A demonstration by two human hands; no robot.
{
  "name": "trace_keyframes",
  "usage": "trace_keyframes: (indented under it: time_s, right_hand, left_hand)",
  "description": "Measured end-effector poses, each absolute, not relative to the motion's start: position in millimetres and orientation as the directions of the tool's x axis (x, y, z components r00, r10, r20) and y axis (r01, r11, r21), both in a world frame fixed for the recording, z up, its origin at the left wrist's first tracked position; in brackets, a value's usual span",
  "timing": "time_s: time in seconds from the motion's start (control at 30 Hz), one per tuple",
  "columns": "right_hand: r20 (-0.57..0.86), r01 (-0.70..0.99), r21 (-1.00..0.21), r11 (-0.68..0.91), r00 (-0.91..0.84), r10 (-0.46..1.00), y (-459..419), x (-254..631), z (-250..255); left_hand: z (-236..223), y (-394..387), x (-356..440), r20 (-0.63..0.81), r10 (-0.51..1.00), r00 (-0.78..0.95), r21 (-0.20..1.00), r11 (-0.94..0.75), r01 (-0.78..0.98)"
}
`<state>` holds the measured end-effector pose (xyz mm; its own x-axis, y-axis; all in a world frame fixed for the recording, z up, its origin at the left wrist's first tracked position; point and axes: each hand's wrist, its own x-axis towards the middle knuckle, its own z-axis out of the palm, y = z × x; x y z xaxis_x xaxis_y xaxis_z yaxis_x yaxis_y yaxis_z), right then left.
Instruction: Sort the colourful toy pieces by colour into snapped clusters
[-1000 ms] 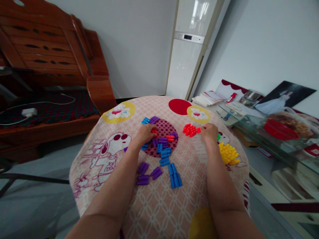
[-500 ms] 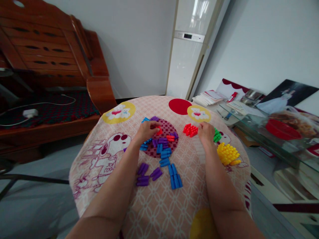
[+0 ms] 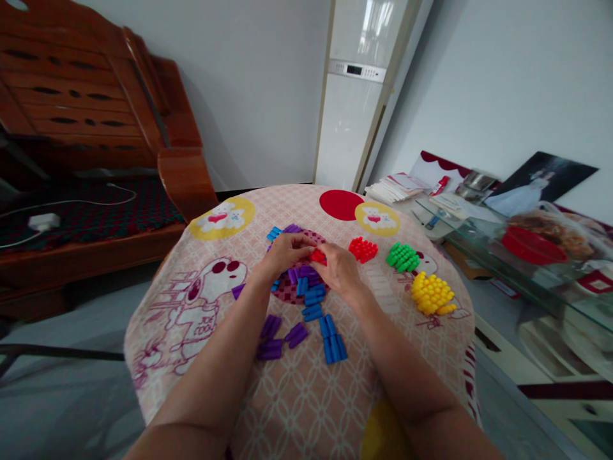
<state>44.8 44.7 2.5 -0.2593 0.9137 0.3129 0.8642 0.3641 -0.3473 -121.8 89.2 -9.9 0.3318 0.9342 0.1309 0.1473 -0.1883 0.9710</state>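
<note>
My left hand [image 3: 283, 254] and my right hand [image 3: 339, 269] meet over the dark checked circle on the tablecloth. Both have fingers closed around small red plastic building blocks [image 3: 317, 256], partly hidden by the fingertips. Just below them lie purple blocks [image 3: 306, 275] and blue blocks [image 3: 315, 294], shaped like paired rounded pegs. A joined blue group [image 3: 332, 338] sits nearer to me, with loose purple pieces [image 3: 295, 334] to its left. Right of my right hand stands a cluster of red blocks [image 3: 363, 250].
Farther right on the table are a green cluster [image 3: 403, 257] and a yellow cluster [image 3: 432, 294]. A glass-topped cabinet [image 3: 483, 246] with papers and a red bowl [image 3: 535, 246] stands beside the table. At the left is a wooden bench [image 3: 184, 172].
My right hand has moved left from beside the red cluster to meet my left hand at the red blocks. The green cluster is now uncovered. The view has shifted slightly.
</note>
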Motion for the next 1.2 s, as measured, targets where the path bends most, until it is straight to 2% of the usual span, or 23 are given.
trace_keyframes:
  time_s: [0.07, 0.13, 0.27, 0.37, 0.53, 0.67, 0.77, 0.93, 1.1, 1.2]
  right_hand:
    - [0.263, 0.902, -0.292, 0.317, -0.243, 0.934, 41.9, 47.5, 8.9]
    - [0.239, 0.911, -0.288, 0.294, -0.229, 0.944, 41.1, 53.0, 15.1]
    - [0.236, 0.879, -0.411, 0.242, -0.154, 0.96, 48.7, 82.4, 22.8]
    - [0.245, 0.885, -0.457, 0.088, 0.03, 0.969, 59.2, 120.4, 23.5]
    - [0.245, 0.924, -0.359, -0.132, 0.23, 0.942, 71.9, 170.4, 12.4]
    - [0.178, 0.94, -0.263, -0.217, 0.269, 0.947, 78.5, 178.2, -1.0]
    - [0.138, 0.947, -0.228, -0.228, 0.263, 0.955, 82.5, 174.7, -7.3]
    - [0.096, 0.94, -0.255, -0.229, 0.26, 0.961, 83.6, 176.1, -9.1]
    - [0.227, 0.896, -0.413, -0.163, 0.275, 0.934, 79.6, 184.5, 0.2]
    - [0.259, 0.843, -0.535, -0.055, 0.225, 0.939, 74.5, 176.0, 8.5]
  left_hand:
    - [-11.7, 88.9, -115.6, 0.164, 0.926, 0.339, 0.961, -0.228, 0.157]
    - [-11.2, 87.5, -110.1, 0.208, 0.91, 0.36, 0.944, -0.283, 0.169]
    - [-4.1, 84.8, -111.7, 0.256, 0.899, 0.356, 0.927, -0.333, 0.173]
    - [1.4, 86.3, -125.4, 0.261, 0.931, 0.255, 0.931, -0.313, 0.188]
    - [1.5, 92.8, -149.2, 0.249, 0.961, 0.117, 0.948, -0.266, 0.173]
    - [-4.6, 98.3, -158.7, 0.22, 0.973, 0.073, 0.953, -0.23, 0.197]
    - [-9.1, 100.9, -155.0, 0.219, 0.972, 0.083, 0.93, -0.233, 0.283]
    - [-15.6, 93.7, -119.6, 0.301, 0.919, 0.254, 0.745, -0.393, 0.54]
    - [-29.7, 82.6, -87.8, 0.329, 0.861, 0.389, 0.526, -0.509, 0.681]
    - [-33.6, 81.2, -85.2, 0.322, 0.852, 0.413, 0.494, -0.523, 0.695]
